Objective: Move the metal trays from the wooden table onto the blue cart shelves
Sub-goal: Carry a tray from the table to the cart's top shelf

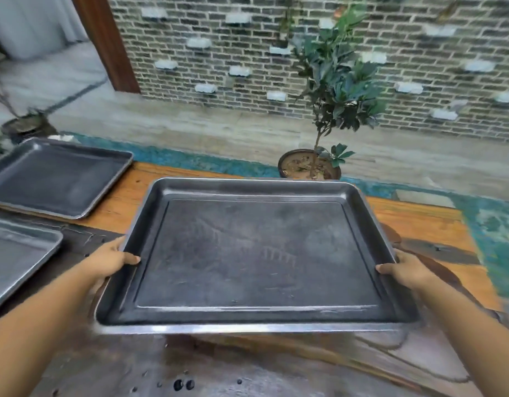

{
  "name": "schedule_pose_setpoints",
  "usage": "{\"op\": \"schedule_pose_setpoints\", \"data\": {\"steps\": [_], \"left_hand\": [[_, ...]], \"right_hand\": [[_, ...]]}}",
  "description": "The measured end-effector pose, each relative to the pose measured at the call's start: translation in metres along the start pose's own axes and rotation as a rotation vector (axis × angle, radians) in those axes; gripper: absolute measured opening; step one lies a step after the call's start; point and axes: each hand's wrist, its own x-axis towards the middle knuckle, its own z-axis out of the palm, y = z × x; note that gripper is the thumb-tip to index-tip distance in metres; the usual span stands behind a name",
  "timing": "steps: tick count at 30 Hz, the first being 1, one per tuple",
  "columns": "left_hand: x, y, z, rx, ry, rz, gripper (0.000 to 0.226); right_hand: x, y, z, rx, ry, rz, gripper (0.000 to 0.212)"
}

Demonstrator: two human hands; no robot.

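A large dark metal tray (pixel 256 253) fills the middle of the view, held level a little above the wooden table (pixel 419 222). My left hand (pixel 110 260) grips its left rim, thumb over the edge. My right hand (pixel 405 270) grips the right rim the same way. A second metal tray (pixel 55 179) lies flat on the table at the far left. A third tray (pixel 15 253) lies nearer, at the left edge, partly cut off by the frame. The blue cart is not in view.
A potted plant (pixel 333 90) stands on the floor just beyond the table's far edge. Behind it runs a grey brick wall (pixel 219 53). Another plant pot (pixel 27 127) sits at the far left. A teal strip (pixel 494 224) borders the table's far and right sides.
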Motion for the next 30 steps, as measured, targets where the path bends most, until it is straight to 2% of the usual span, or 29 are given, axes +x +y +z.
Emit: {"op": "schedule_pose_setpoints", "data": {"steps": [7, 14, 17, 23, 30], "left_hand": [[-0.066, -0.015, -0.094, -0.171, 0.137, -0.057, 0.037], [-0.152, -0.078, -0.166, -0.308, 0.304, -0.1, 0.046], [-0.191, -0.119, -0.195, -0.347, 0.413, -0.144, 0.044], [-0.266, -0.204, -0.256, -0.45, 0.583, -0.249, 0.042], [-0.344, -0.316, -0.355, -0.518, 0.736, -0.287, 0.041]], "right_hand": [[-0.008, -0.092, 0.026, 0.043, -0.12, -0.144, 0.017], [-0.028, -0.172, 0.086, 0.048, -0.359, -0.3, 0.031], [-0.05, -0.207, 0.126, -0.001, -0.446, -0.367, 0.031], [-0.124, -0.277, 0.223, -0.038, -0.643, -0.451, 0.048], [-0.246, -0.344, 0.364, -0.078, -0.778, -0.587, 0.044]]}}
